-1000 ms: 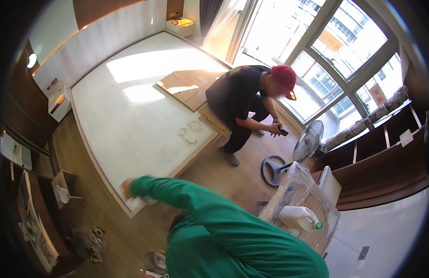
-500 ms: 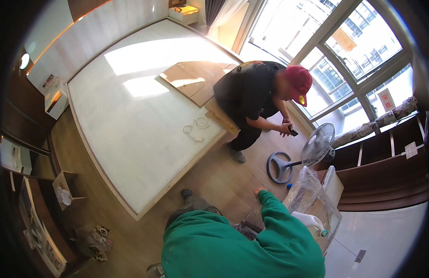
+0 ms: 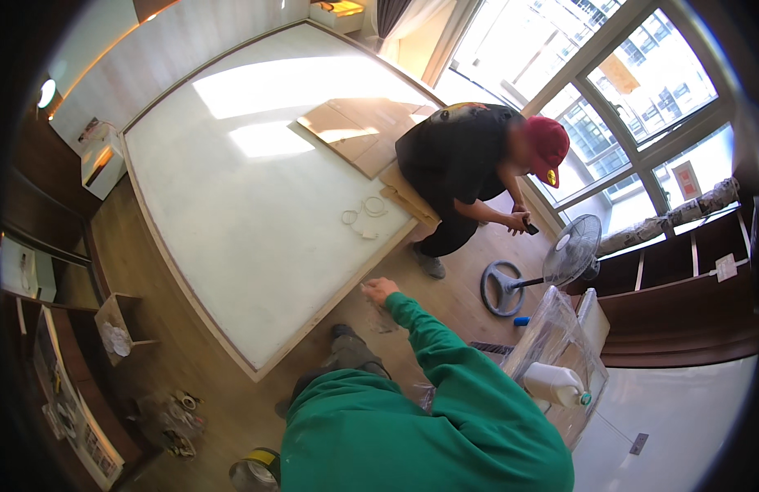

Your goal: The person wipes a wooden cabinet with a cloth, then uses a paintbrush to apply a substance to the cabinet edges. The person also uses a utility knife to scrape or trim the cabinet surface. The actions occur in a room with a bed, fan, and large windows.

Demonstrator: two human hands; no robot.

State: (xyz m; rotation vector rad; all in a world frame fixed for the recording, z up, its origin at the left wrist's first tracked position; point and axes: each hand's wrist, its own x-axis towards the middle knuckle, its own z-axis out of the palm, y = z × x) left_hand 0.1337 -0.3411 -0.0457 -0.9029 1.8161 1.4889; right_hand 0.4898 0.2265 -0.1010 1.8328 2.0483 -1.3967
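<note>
My right hand [image 3: 380,292], in a green sleeve, reaches out beside the near edge of the low white platform [image 3: 273,197]. Its fingers are closed on what looks like clear plastic film [image 3: 382,318], which hangs below them, faint against the floor. My left hand is out of sight behind my green top. Low at my left side is a round thing with a yellow and black band [image 3: 260,465], partly cut off by my top.
A person in a red cap [image 3: 547,148] stands by the platform holding a phone. A standing fan [image 3: 570,250], a plastic-wrapped stack [image 3: 551,328] with a white jug [image 3: 553,384], and a blue roll [image 3: 521,321] are at right. Cardboard [image 3: 355,131] lies on the platform.
My right hand has swung left and forward, from near the wrapped stack to the platform's edge, with the film below it. The round yellow and black thing has come into view.
</note>
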